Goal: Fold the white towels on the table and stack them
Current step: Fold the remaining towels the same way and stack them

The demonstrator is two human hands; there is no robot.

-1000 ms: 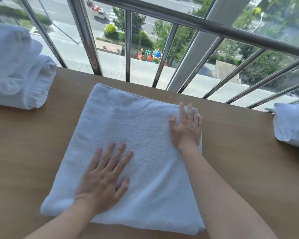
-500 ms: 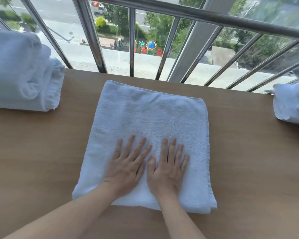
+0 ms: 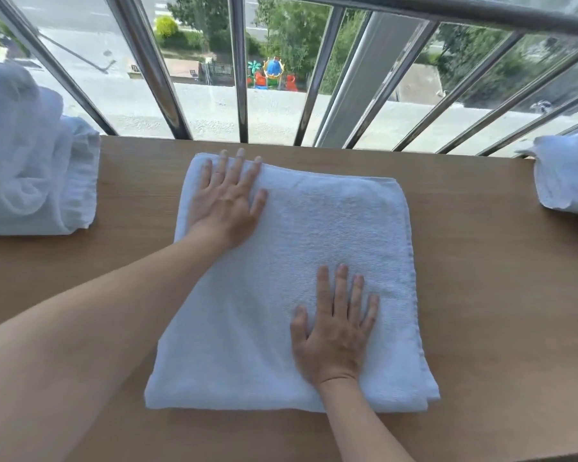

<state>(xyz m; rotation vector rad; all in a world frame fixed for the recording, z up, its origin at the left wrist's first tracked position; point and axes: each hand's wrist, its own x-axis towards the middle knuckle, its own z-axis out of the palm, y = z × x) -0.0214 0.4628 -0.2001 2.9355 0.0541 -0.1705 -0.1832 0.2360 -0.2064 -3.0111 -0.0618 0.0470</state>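
**Wooden table at a steel railing: towel pressed flat**

A wooden table (image 3: 481, 295) is set against a steel railing (image 3: 241, 78). A folded white towel (image 3: 314, 235) lies just short of the railing, its long axis apparently running away from it. The left hand (image 3: 226, 201) is laid flat on the corner nearest the railing, fingers straight and spread, gripping nothing. The right hand (image 3: 334, 335) is pressed flat near the edge farthest from the railing, also holding nothing. That far edge is judged nearer the right hand for a further fold. White towels are piled along the railing to the left (image 3: 30, 168), and a loose one (image 3: 568, 181) to the right. No writing can be read.
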